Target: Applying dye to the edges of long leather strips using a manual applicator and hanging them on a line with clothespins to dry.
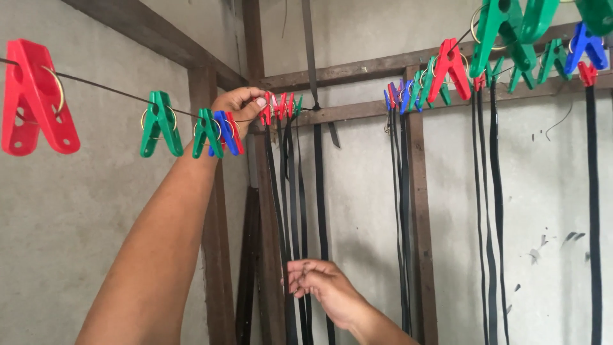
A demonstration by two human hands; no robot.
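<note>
Rough drying shed or small workshop, bare grey plaster wall showing behind weathered timber framing, wire line running past the fingers carrying plastic pegs, black straps hanging below them

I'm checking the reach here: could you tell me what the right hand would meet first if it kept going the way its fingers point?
Probably the black straps: the right hand points left, fingertips apparently already at them, though depth is unclear.
</note>
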